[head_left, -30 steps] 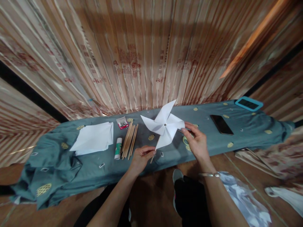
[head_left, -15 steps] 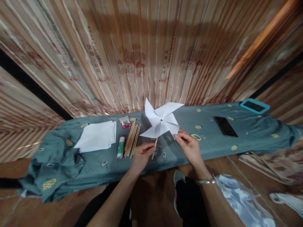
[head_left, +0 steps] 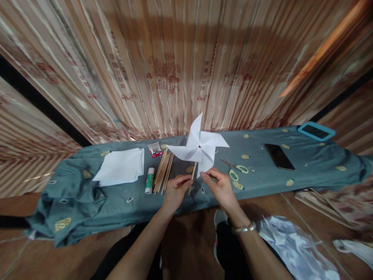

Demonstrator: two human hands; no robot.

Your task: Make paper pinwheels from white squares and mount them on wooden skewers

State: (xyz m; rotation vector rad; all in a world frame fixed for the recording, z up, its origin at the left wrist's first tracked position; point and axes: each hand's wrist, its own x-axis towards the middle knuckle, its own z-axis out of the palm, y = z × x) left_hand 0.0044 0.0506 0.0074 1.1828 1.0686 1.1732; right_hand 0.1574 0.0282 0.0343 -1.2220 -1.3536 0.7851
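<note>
Upright above the cloth stands a white paper pinwheel (head_left: 192,153), a small pin at its centre. Its thin wooden stick (head_left: 193,175) is pinched low down between the thumb and fingers of my left hand (head_left: 175,192). My right hand (head_left: 220,187) is at the bottom blade, thumb and fingertips closed at its lower edge. Scissors with yellow-green handles (head_left: 233,175) lie just right of that hand. Left of my left hand are a bundle of wooden sticks (head_left: 163,173), a green and white glue stick (head_left: 149,181) and an open small box of pins (head_left: 155,151).
A stack of white paper (head_left: 119,166) lies on the left of the green cloth-covered table (head_left: 116,208). To the right rest a black phone (head_left: 279,156) and a blue-framed device (head_left: 316,131). A curtain (head_left: 186,58) hangs behind; a plastic bag (head_left: 291,245) is on the floor.
The pinwheel's blades have turned clockwise, and my right hand has moved left and slightly down with a blade. The scissors now show fully. My left hand still holds the stick.
</note>
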